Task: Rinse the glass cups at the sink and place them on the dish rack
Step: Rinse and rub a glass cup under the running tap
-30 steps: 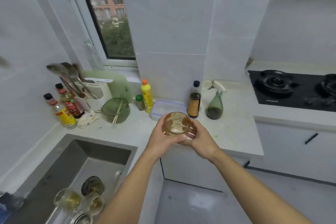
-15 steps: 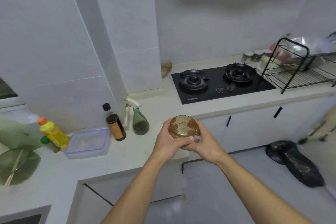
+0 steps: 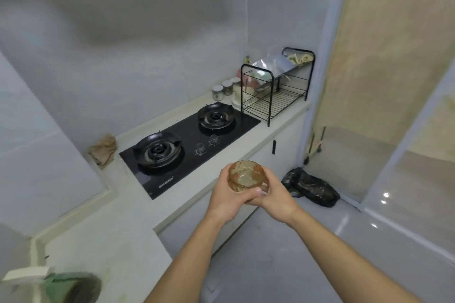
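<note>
Glass cup (image 3: 247, 176) cradled, left hand (image 3: 227, 198) and right hand (image 3: 275, 195) fingers curled round sides. Likely wet, slippery, fragile; support base.

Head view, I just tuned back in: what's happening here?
A person holds a glass cup in both hands, the left hand wrapped round its near side and the right hand cupping it from the right. The cup is in the air in front of the gas hob, near the edge of the counter. The black wire dish rack stands at the counter's far end, past the hob, and the cup is not on it yet.
</note>
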Demonstrator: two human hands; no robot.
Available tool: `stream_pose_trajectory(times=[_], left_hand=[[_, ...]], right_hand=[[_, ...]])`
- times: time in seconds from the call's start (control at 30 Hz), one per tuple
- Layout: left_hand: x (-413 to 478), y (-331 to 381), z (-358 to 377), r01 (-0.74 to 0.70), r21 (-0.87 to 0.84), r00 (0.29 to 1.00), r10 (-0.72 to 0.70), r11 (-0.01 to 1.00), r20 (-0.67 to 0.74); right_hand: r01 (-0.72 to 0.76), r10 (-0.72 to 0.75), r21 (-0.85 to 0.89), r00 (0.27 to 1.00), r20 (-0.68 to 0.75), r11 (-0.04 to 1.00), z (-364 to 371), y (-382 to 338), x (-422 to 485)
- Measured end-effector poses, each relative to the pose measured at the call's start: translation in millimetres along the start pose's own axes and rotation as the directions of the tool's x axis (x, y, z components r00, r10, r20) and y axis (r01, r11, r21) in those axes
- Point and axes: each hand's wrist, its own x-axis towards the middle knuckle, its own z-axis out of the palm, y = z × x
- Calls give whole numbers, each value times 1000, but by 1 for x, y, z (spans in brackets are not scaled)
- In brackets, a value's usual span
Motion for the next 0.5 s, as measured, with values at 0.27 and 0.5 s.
stream_pose_trajectory(times=[0.27,0.5], left_hand=[[122,14,98,-25,2,968,24,1000,251],[232,36,205,20,-54,979,-9,998,203]], right_hand=[[-53,66,87,985,-157,995,-128,23,66],[-65,80,87,980,-184,994,-256,30,159]])
